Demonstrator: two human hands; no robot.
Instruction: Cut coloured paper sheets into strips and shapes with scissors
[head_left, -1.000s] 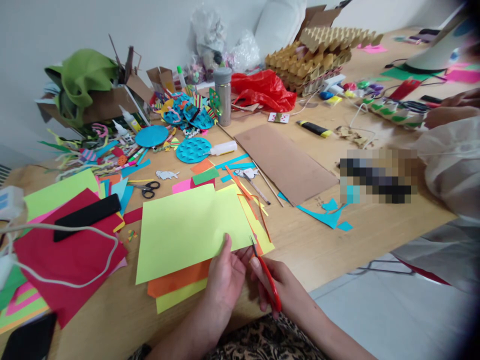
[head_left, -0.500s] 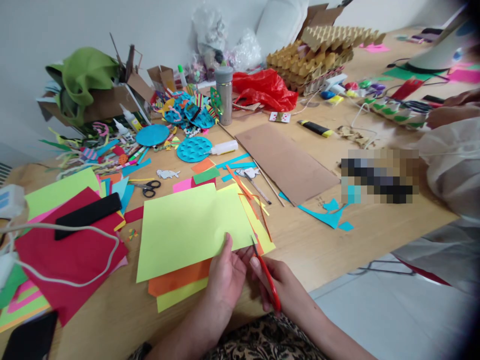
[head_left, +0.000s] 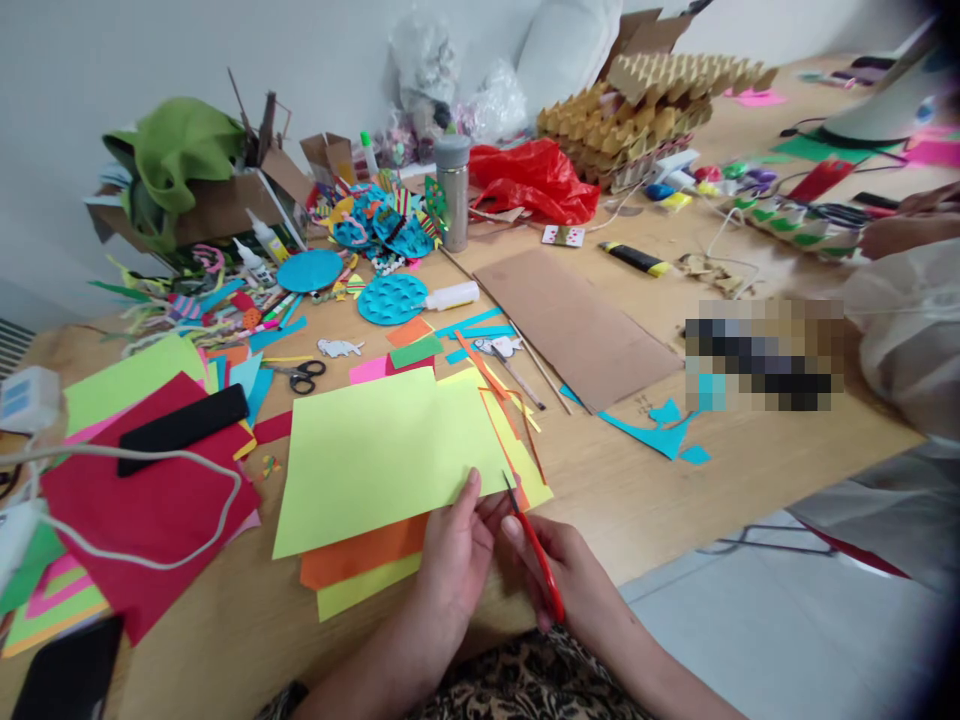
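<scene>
A sheet of yellow-green paper point(head_left: 367, 460) is pinched at its lower right edge by my left hand point(head_left: 461, 545), thumb on top and fingers beneath. My right hand point(head_left: 566, 565) grips red-handled scissors point(head_left: 541, 560). Their dark blades point up and away from me, at the sheet's lower right corner. Whether the blades are biting into the paper I cannot tell. Under the sheet lie an orange sheet point(head_left: 360, 552) and a yellow sheet point(head_left: 367, 588). Narrow orange strips and yellow paper lie just beyond its right edge.
Black scissors point(head_left: 306, 376) rest behind the sheet, near a white fish cutout point(head_left: 340, 347). Brown cardboard point(head_left: 574, 325) lies to the right. At left, a black phone-like object point(head_left: 184, 428) and a white cable cross red paper point(head_left: 150, 520). Another person's sleeve point(head_left: 911, 310) is at the far right.
The view has shifted slightly, so the things on the table appear a little further right. Both hands keep their hold on the paper and the scissors, almost unmoved.
</scene>
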